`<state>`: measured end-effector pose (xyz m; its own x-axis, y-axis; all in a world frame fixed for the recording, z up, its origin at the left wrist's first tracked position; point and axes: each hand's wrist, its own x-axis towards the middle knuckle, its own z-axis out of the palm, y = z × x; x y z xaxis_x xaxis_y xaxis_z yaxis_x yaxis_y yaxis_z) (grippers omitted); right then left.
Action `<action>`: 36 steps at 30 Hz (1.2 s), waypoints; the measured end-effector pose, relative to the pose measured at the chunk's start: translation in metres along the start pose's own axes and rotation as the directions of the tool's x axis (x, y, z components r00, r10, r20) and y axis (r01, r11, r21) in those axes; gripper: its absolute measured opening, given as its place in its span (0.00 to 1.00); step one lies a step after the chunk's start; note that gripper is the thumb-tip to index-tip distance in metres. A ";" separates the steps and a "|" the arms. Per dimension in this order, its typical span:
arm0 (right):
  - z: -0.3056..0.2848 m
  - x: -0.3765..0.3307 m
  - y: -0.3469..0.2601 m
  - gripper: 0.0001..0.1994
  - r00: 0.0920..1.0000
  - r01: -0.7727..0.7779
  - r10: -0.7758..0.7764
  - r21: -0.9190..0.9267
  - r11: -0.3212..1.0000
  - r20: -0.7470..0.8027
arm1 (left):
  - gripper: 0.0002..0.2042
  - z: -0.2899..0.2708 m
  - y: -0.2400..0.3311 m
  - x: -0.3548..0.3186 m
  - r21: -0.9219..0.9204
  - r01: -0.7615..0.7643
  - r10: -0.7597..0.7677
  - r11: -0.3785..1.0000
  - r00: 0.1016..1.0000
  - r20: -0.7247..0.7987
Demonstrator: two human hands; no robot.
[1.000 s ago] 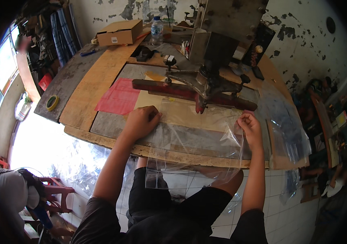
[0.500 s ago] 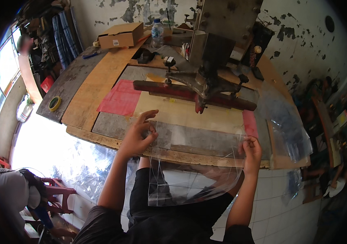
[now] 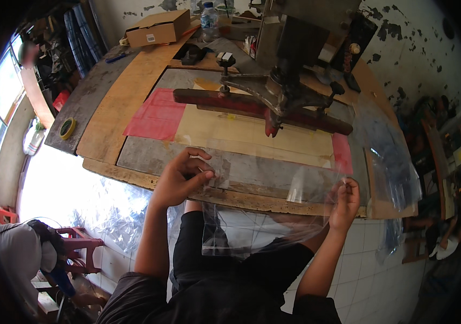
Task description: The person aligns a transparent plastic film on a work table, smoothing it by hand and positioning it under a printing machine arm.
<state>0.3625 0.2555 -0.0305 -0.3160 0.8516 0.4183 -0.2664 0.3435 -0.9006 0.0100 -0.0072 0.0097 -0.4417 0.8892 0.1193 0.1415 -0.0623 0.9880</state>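
A clear plastic sheet (image 3: 265, 235) stretches between my hands, its lower part hanging past the table's front edge over my lap. My left hand (image 3: 183, 177) pinches its left edge between thumb and fingers, above the near part of the press bed. At the right, the fingertips of my right hand (image 3: 343, 204) are closed on the other edge. Beyond the sheet, a press with a long dark red bar (image 3: 257, 110) stands over a pale yellow sheet (image 3: 252, 141). Pink patches (image 3: 155, 116) flank that yellow sheet. How many layers the clear plastic has, I cannot tell.
A stack of clear plastic sheets (image 3: 389, 162) lies at the table's right. A cardboard box (image 3: 159, 29), a water bottle (image 3: 209, 22) and a tape roll (image 3: 67, 128) are on the table's far and left parts. Another person (image 3: 20, 254) sits lower left, near a red stool (image 3: 82, 245).
My left hand has closed from a looser curl into a pinch at the sheet's edge. The right hand has shifted rightward, and the sheet is spread wider and somewhat higher.
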 end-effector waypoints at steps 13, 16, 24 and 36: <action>0.012 0.000 -0.009 0.14 1.000 -0.023 0.023 0.016 1.000 0.001 | 0.33 0.002 0.000 0.002 -0.024 0.014 -0.017 1.000 0.994 -0.105; 0.010 0.000 -0.008 0.15 0.999 -0.013 0.013 -0.004 1.000 0.035 | 0.33 0.002 -0.002 0.003 -0.023 0.010 -0.012 1.000 0.993 -0.118; 0.012 0.000 -0.008 0.16 0.999 -0.023 0.024 -0.036 0.999 0.024 | 0.33 0.001 -0.002 0.001 -0.032 -0.009 0.004 0.999 0.990 -0.142; 0.010 -0.001 -0.008 0.15 0.997 -0.072 0.073 -0.077 0.994 0.014 | 0.33 0.004 0.006 -0.002 -0.027 -0.017 0.013 0.999 0.991 -0.136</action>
<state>0.3559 0.2479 -0.0222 -0.3471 0.8690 0.3526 -0.1723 0.3104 -0.9349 0.0149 -0.0073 0.0150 -0.5561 0.8184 0.1447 0.1247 -0.0900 0.9881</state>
